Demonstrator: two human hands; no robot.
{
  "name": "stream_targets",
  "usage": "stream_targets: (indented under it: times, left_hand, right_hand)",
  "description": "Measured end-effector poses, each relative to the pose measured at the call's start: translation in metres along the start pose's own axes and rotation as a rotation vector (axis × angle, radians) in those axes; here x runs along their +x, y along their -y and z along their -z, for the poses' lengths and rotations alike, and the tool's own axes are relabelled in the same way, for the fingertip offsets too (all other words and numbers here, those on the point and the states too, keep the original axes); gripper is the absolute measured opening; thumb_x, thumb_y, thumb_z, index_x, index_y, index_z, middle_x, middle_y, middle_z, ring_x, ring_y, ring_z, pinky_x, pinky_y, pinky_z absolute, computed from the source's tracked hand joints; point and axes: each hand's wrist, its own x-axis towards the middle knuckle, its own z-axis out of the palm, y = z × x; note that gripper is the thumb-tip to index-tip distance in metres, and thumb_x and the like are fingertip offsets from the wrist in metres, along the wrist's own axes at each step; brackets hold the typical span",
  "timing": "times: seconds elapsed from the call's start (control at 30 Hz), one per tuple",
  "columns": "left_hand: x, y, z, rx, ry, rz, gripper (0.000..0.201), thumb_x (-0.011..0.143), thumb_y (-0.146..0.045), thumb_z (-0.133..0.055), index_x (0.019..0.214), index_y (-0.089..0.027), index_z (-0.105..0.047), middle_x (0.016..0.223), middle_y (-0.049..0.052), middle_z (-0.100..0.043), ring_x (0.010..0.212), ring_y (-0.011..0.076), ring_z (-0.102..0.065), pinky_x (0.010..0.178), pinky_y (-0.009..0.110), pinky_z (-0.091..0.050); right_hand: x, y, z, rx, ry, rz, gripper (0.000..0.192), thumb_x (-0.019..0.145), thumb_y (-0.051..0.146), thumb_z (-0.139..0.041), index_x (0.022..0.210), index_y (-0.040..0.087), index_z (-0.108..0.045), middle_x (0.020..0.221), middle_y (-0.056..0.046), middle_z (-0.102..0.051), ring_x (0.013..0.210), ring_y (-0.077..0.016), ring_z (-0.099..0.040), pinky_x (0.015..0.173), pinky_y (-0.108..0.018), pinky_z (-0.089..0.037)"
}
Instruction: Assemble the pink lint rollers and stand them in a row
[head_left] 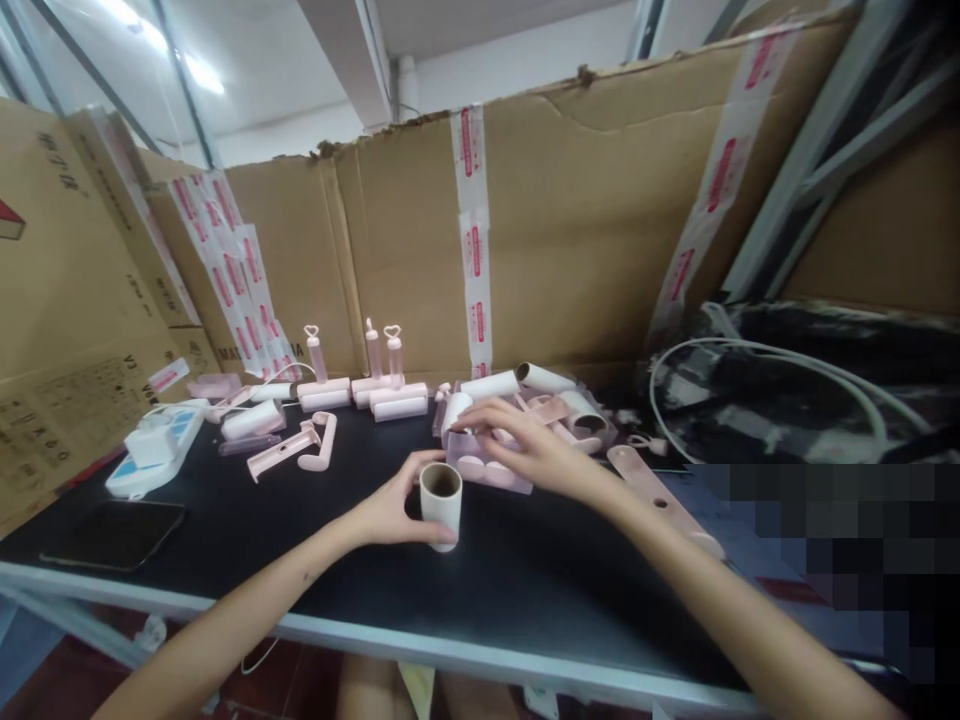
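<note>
Black desk (pixel 225 540) surface, metal-edged along the near side. Near the middle of the near edge: cardboard roll core (pixel 440 503), standing upright, open end up. Left hand (pixel 390 510) wrapped around the core's left side, fingers (pixel 420 462) curled over the rim and thumb at the base, gripping it. Right hand (pixel 517 440) just beyond the core, palm down, fingers spread and loosely open, resting on a clear tray (pixel 487 470) of pink parts; whether anything is pinched beneath cannot be told. Toward the near left corner: dark phone (pixel 112 533), lying flat. Beyond it, along the left edge: white and blue power strip (pixel 154 450) with a plug inserted. Right of the right hand: long pink strip (pixel 660 495) with holes, lying diagonally. Mid-desk, left of centre: loose pink handles (pixel 296 448) and a white roll (pixel 251 420). Behind the tray: heap of white rolls (pixel 517 382), some lying across each other. Along the far edge, left of centre: row of assembled pink rollers (pixel 375 385), handles upright with heart-shaped tops. Far right corner: white cable (pixel 750 350) looped over dark plastic sheeting. Cardboard walls (pixel 600 220) with pink printed tape behind the far and left edges.
</note>
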Motion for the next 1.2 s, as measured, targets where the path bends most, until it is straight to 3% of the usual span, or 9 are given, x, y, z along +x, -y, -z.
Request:
stream_targets:
  times: [0.1,0.17,0.23,0.33,0.53,0.77,0.97,1.1,1.2]
  left_hand:
    - [-0.001,0.000,-0.007,-0.103,0.008,0.090,0.058,0.069,-0.038,-0.070,0.117,-0.015,-0.047,0.113,0.012,-0.061,0.101,0.0235,-0.058,0.093,0.038,-0.042]
    - [-0.001,0.001,-0.010,-0.111,0.000,0.117,0.055,0.069,-0.038,-0.070,0.113,-0.014,-0.050,0.109,0.012,-0.063,0.097,0.0233,-0.060,0.091,0.038,-0.044]
    - [-0.001,0.001,-0.010,-0.086,-0.014,0.124,0.056,0.067,-0.039,-0.071,0.113,-0.014,-0.049,0.109,0.011,-0.063,0.099,0.0239,-0.059,0.093,0.038,-0.042]
    - [-0.001,0.004,-0.010,-0.059,-0.034,0.107,0.056,0.069,-0.039,-0.070,0.114,-0.016,-0.045,0.109,0.011,-0.063,0.100,0.0230,-0.058,0.094,0.038,-0.041]
    - [-0.001,0.007,-0.007,-0.017,-0.099,0.111,0.053,0.069,-0.040,-0.069,0.110,-0.017,-0.044,0.106,0.009,-0.063,0.100,0.0224,-0.058,0.093,0.037,-0.041]
    - [0.001,0.000,0.003,0.092,-0.145,0.120,0.051,0.068,-0.042,-0.069,0.107,-0.017,-0.047,0.102,0.007,-0.064,0.095,0.0217,-0.059,0.089,0.035,-0.043]
    - [0.002,0.003,0.005,0.153,-0.212,0.093,0.055,0.068,-0.043,-0.068,0.110,-0.016,-0.046,0.109,0.008,-0.059,0.105,0.0240,-0.055,0.095,0.036,-0.041]
    - [0.001,0.010,0.001,0.087,-0.210,0.021,0.081,0.071,-0.038,-0.067,0.131,-0.017,-0.017,0.121,0.013,-0.053,0.115,0.0242,-0.051,0.101,0.038,-0.036]
    - [0.000,0.016,-0.002,0.099,-0.235,-0.062,0.096,0.073,-0.037,-0.067,0.134,-0.018,0.005,0.126,0.015,-0.049,0.120,0.0235,-0.048,0.104,0.040,-0.034]
  right_hand:
    - [0.017,-0.029,0.001,-0.299,0.213,-0.044,0.018,0.071,0.021,-0.064,0.088,0.024,-0.071,0.116,-0.010,-0.055,0.112,-0.0322,-0.048,0.093,-0.051,-0.039]
    - [0.024,-0.041,-0.004,-0.355,0.387,-0.070,0.024,0.062,0.016,-0.071,0.085,0.024,-0.072,0.122,-0.010,-0.052,0.115,-0.0348,-0.046,0.091,-0.050,-0.041]
    - [0.026,-0.046,-0.008,-0.350,0.439,-0.056,0.027,0.061,0.013,-0.070,0.087,0.023,-0.072,0.129,-0.010,-0.047,0.120,-0.0346,-0.043,0.093,-0.047,-0.041]
    - [0.020,-0.045,-0.005,-0.308,0.381,-0.029,0.024,0.066,0.019,-0.066,0.090,0.021,-0.070,0.133,-0.010,-0.045,0.124,-0.0320,-0.040,0.098,-0.045,-0.038]
    - [0.010,-0.019,0.011,-0.102,0.194,-0.045,0.031,0.077,0.029,-0.053,0.106,0.023,-0.061,0.121,-0.007,-0.056,0.112,-0.0250,-0.052,0.093,-0.039,-0.042]
    - [0.010,-0.017,-0.008,-0.280,0.289,-0.144,0.028,0.069,0.023,-0.059,0.097,0.020,-0.061,0.108,-0.009,-0.060,0.075,-0.0209,-0.063,0.070,-0.035,-0.049]
    - [0.010,-0.008,0.008,0.031,0.036,-0.102,0.035,0.075,0.037,-0.060,0.106,0.022,-0.059,0.106,-0.006,-0.063,0.095,-0.0220,-0.061,0.083,-0.036,-0.049]
    - [0.012,0.019,-0.002,0.210,0.057,-0.045,0.037,0.081,0.040,-0.056,0.114,0.024,-0.059,0.111,-0.005,-0.062,0.103,-0.0217,-0.058,0.093,-0.037,-0.045]
    - [0.012,0.028,-0.020,0.229,0.107,0.013,0.036,0.085,0.039,-0.051,0.117,0.025,-0.059,0.116,-0.006,-0.058,0.110,-0.0212,-0.053,0.098,-0.038,-0.040]
